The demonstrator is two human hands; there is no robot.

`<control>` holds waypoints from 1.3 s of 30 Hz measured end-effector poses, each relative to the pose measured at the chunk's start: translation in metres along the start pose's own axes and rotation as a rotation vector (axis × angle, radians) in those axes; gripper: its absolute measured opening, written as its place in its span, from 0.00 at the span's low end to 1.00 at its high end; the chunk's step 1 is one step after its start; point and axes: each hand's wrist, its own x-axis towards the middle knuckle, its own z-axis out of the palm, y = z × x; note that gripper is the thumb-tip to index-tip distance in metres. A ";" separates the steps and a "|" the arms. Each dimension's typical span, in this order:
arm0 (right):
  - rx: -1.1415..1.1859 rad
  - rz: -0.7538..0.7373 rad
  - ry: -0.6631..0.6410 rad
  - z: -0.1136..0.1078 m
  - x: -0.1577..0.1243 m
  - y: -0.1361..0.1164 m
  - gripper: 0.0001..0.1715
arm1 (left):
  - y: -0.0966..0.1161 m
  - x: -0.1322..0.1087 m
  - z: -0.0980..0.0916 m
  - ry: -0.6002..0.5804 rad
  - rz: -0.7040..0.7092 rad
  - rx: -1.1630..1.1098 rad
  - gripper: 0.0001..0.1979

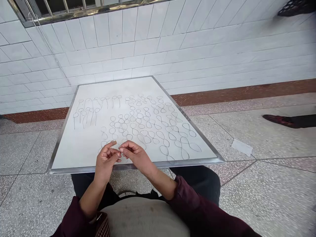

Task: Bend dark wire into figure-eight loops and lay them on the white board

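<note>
Twisted wire loops (148, 131) lie in rows across the white, metal-edged surface (74, 151), the nearest just beyond the left hand (105, 161) and right hand (136, 155). Both hands sit at the surface's near edge, fingers curled into pinches and meeting; whether they grip a thin wire is too fine to tell.

The left hand (106, 161) and right hand (138, 156) are raised close together — fingers (114, 150) pinched, tips nearly meeting — forearms (163, 184) angling inward.
</note>
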 end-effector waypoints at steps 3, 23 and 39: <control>-0.011 -0.006 -0.005 0.002 -0.008 0.000 0.09 | -0.002 -0.009 -0.001 -0.011 0.024 -0.005 0.24; 0.251 0.022 0.064 -0.008 -0.051 -0.013 0.14 | 0.003 -0.056 0.033 -0.044 -0.024 -0.205 0.21; 0.117 0.007 0.118 -0.007 -0.056 -0.002 0.14 | -0.011 -0.051 0.026 -0.060 -0.022 -0.164 0.18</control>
